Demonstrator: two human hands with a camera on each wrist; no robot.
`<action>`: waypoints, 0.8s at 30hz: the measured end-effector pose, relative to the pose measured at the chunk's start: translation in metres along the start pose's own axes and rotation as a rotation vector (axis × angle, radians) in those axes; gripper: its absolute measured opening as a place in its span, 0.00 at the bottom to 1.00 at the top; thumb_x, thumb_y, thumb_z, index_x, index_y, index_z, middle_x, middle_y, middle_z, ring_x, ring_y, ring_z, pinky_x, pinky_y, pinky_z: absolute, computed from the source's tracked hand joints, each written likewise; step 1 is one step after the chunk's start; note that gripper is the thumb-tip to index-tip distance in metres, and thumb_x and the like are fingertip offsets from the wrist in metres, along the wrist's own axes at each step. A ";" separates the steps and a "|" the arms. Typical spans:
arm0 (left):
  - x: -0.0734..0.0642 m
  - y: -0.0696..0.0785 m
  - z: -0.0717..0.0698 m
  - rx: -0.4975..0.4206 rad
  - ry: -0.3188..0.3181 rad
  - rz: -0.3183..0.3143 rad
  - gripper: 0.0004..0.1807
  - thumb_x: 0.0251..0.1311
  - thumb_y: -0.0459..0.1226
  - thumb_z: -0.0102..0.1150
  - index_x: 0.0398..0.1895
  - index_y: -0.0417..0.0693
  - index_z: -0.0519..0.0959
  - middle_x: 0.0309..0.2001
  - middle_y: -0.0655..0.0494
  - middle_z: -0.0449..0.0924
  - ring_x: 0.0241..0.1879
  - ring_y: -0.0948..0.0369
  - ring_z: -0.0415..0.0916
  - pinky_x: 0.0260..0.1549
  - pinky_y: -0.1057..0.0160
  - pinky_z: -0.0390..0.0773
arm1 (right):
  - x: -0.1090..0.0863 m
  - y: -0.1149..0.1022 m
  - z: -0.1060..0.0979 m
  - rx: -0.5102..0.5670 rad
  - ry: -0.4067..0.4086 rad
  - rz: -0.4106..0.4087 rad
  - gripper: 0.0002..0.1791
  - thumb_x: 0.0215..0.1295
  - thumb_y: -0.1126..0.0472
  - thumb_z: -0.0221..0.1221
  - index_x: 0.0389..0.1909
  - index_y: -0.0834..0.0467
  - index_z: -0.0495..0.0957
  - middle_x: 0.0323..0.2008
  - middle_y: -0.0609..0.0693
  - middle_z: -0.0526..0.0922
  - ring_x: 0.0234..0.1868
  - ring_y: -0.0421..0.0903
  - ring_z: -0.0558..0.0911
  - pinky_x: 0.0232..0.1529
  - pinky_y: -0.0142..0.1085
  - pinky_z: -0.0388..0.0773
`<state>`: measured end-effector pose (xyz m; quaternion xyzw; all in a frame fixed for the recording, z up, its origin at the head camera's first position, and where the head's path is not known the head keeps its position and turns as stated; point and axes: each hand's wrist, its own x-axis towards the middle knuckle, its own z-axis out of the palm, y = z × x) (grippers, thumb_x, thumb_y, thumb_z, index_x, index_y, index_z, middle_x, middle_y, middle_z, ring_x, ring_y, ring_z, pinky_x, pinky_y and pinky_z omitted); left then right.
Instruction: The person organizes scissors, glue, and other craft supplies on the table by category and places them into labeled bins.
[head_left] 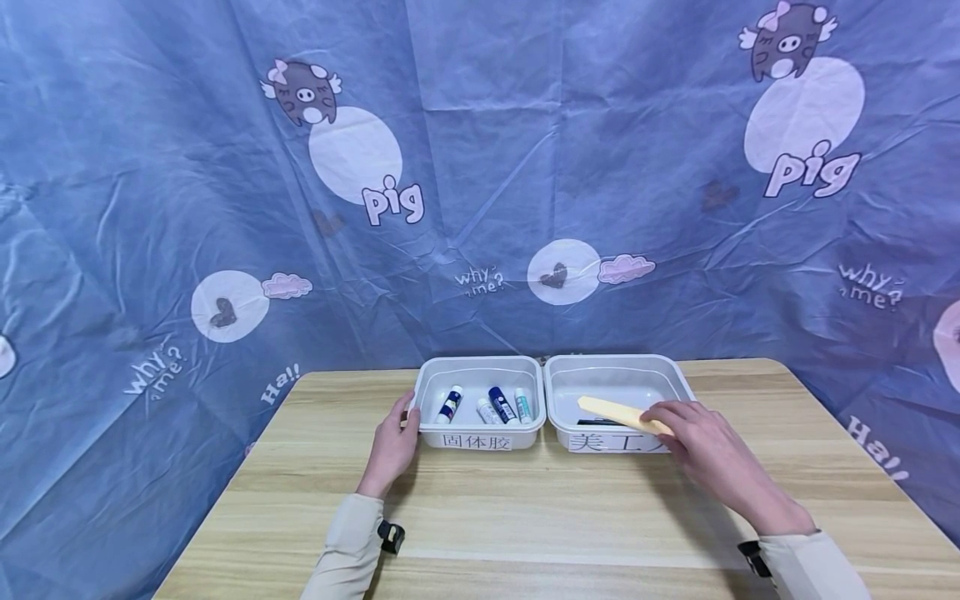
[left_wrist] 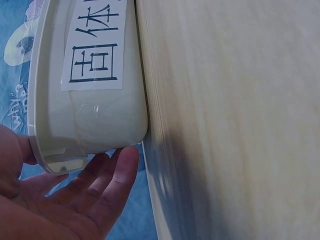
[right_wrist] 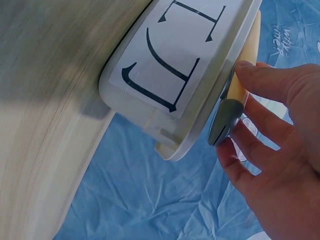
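In the head view my right hand (head_left: 708,446) pinches a yellow utility knife (head_left: 615,412) above the front rim of the right white plastic bin (head_left: 622,367). The knife's dark grey end (right_wrist: 227,120) shows below the thumb in the right wrist view. A dark, slim item (head_left: 597,422) lies inside this bin. At the left bin (head_left: 480,364), my left hand (head_left: 393,448) holds the outer end, thumb at the rim and fingers against the outside wall (left_wrist: 120,125). Several glue sticks, one a dark blue stick (head_left: 501,403), lie in that bin.
Both bins stand side by side near the back edge of a wooden table (head_left: 525,517). Each carries a printed paper label (head_left: 476,442) on its front. A blue printed cloth (head_left: 487,167) hangs right behind the table.
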<state>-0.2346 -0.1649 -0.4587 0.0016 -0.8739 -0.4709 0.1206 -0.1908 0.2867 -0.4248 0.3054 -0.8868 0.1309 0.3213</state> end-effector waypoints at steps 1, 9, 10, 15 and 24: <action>0.000 0.000 0.000 0.001 0.000 0.003 0.26 0.79 0.38 0.45 0.74 0.37 0.66 0.56 0.30 0.80 0.46 0.44 0.84 0.48 0.47 0.84 | 0.000 0.000 0.000 -0.001 0.001 0.000 0.27 0.39 0.75 0.76 0.43 0.55 0.84 0.44 0.53 0.86 0.44 0.56 0.85 0.33 0.53 0.80; 0.001 0.000 0.000 0.003 0.006 0.004 0.25 0.79 0.39 0.45 0.74 0.38 0.67 0.55 0.30 0.80 0.46 0.44 0.85 0.47 0.48 0.84 | 0.001 0.002 -0.001 0.000 0.038 -0.033 0.24 0.42 0.80 0.70 0.41 0.56 0.84 0.44 0.55 0.86 0.45 0.56 0.85 0.34 0.53 0.81; 0.001 0.000 0.000 0.003 0.007 0.005 0.25 0.79 0.39 0.45 0.74 0.38 0.67 0.55 0.30 0.80 0.46 0.44 0.85 0.47 0.48 0.84 | 0.001 0.003 -0.001 0.000 0.040 -0.037 0.23 0.42 0.80 0.70 0.40 0.57 0.84 0.44 0.55 0.86 0.44 0.56 0.85 0.33 0.53 0.81; 0.001 0.000 0.000 0.005 0.003 0.011 0.25 0.79 0.38 0.45 0.74 0.37 0.66 0.55 0.30 0.79 0.45 0.44 0.85 0.47 0.48 0.84 | 0.001 0.003 -0.001 0.001 0.041 -0.042 0.23 0.41 0.80 0.70 0.40 0.56 0.85 0.44 0.55 0.86 0.44 0.56 0.85 0.33 0.53 0.81; 0.000 -0.001 -0.001 0.010 0.005 0.027 0.25 0.79 0.38 0.45 0.73 0.36 0.66 0.55 0.29 0.79 0.46 0.43 0.84 0.49 0.45 0.83 | 0.002 0.002 -0.001 -0.004 0.037 -0.026 0.20 0.45 0.75 0.73 0.40 0.56 0.85 0.43 0.53 0.86 0.43 0.54 0.85 0.34 0.52 0.81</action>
